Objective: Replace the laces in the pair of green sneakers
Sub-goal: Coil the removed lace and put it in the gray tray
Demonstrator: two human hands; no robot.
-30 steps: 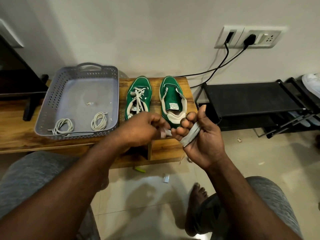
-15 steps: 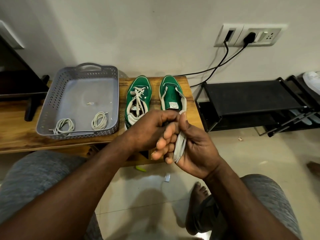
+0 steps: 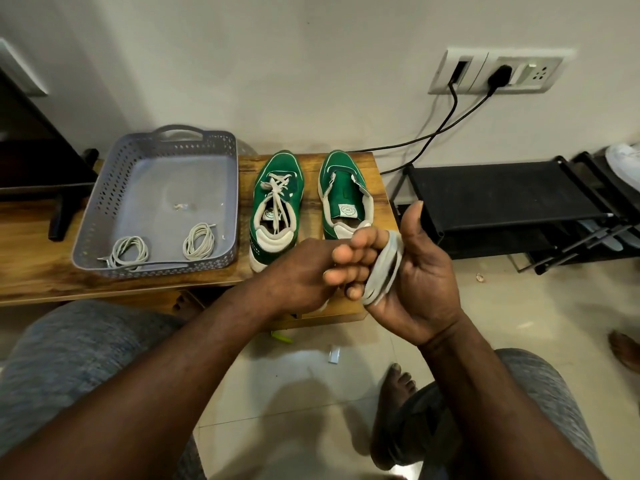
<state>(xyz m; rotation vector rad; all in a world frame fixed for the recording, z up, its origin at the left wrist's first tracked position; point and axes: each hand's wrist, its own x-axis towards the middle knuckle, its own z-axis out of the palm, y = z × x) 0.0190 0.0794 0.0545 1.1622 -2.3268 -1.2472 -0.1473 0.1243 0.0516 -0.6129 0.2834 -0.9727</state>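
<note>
Two green sneakers stand side by side on the wooden table [image 3: 41, 271]. The left sneaker [image 3: 275, 202] still carries a white lace; the right sneaker [image 3: 344, 194] has none in its eyelets. A white lace [image 3: 384, 270] is wound in several loops around the fingers of my right hand [image 3: 412, 271], palm up, just in front of the right sneaker. My left hand [image 3: 301, 271] is closed against those fingers, gripping the lace where I cannot see its end. Two coiled laces [image 3: 129, 252] [image 3: 199, 240] lie in the grey basket [image 3: 104, 188].
The perforated grey basket sits left of the sneakers. A black shoe rack [image 3: 502, 199] stands right of the table. Two black cables [image 3: 436, 133] run from a wall socket [image 3: 495, 72] down behind the table. Small scraps lie on the tiled floor [image 3: 334, 353] by my bare foot [image 3: 394, 403].
Both hands drew closer together and lower, and the lace now sits bunched in more loops around my right fingers. My right thumb has lifted away.
</note>
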